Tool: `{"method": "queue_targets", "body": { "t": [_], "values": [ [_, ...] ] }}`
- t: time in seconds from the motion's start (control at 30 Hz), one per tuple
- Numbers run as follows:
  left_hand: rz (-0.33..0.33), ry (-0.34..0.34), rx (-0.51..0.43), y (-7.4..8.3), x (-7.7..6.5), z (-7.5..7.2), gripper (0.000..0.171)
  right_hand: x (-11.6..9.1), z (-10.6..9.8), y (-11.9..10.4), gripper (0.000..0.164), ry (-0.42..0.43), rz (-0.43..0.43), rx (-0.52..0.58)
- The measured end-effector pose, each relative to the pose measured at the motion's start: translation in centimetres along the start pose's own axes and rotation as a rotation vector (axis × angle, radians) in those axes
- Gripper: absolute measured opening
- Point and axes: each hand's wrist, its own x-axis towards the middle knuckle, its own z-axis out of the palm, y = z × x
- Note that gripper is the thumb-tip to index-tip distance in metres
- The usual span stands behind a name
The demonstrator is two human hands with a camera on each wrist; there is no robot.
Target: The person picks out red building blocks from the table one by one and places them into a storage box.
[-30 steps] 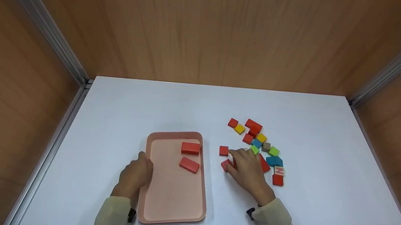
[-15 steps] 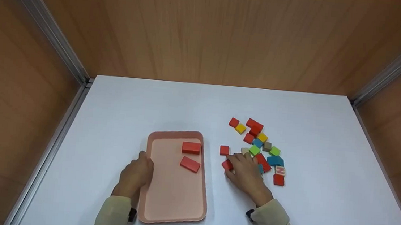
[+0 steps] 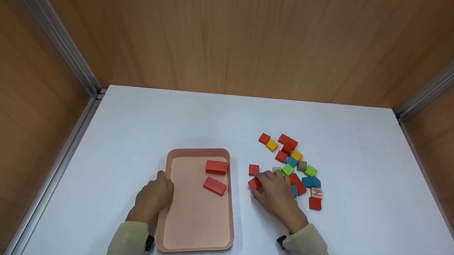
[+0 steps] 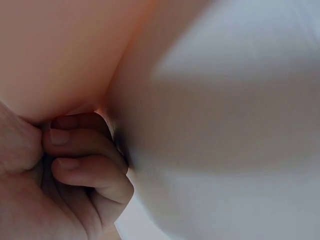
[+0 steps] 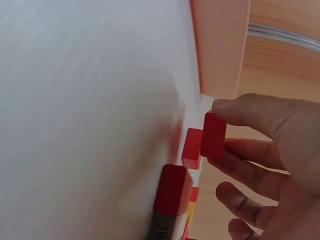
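A pink tray point(image 3: 189, 231) lies on the table with two red rectangular blocks in it, an upper one point(image 3: 216, 167) and a lower one point(image 3: 215, 186). My left hand point(image 3: 154, 198) grips the tray's left edge, its fingers curled in the left wrist view. My right hand point(image 3: 278, 193) pinches a red block point(image 5: 214, 136) between thumb and fingertips, right of the tray. In the right wrist view this block is raised off the white surface. A red cube point(image 3: 253, 170) sits just beyond it. Part of the block group is hidden beneath the right hand.
Several coloured blocks spread behind and right of the right hand, among them a yellow cube point(image 3: 272, 145), a green cube point(image 3: 311, 170), a blue block point(image 3: 311, 182) and a letter cube point(image 3: 316, 193). Wooden panels point(image 3: 235, 38) enclose the white table point(image 3: 137, 123) at back and sides.
My right hand has closed on the red block and lifted it slightly, shifting a little left. A blue block and a pale block beside the hand have come into view. The left hand stays put.
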Motion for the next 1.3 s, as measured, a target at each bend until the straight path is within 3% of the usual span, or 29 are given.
{"method": "queue_targets", "body": {
  "t": [0.33, 0.7, 0.93, 1.3],
  "values": [
    [-0.012, -0.012, -0.004, -0.1, 0.2, 0.1, 0.032, 0.4, -0.8, -2.9, 0.051, 0.038, -0.11, 0.031],
    [-0.04, -0.029, -0.03, 0.1, 0.2, 0.1, 0.033, 0.4, -0.6, -6.9, 0.056, -0.044, -0.199, 0.045],
    [-0.05, -0.029, -0.059, 0.2, 0.1, 0.0, 0.034, 0.1, 0.5, -7.5, 0.054, -0.043, -0.247, 0.022],
    [0.002, 0.003, -0.031, -0.1, 0.0, 0.2, 0.027, -0.5, 2.4, -7.6, 0.051, -0.136, -0.247, -0.051]
  ]
}}
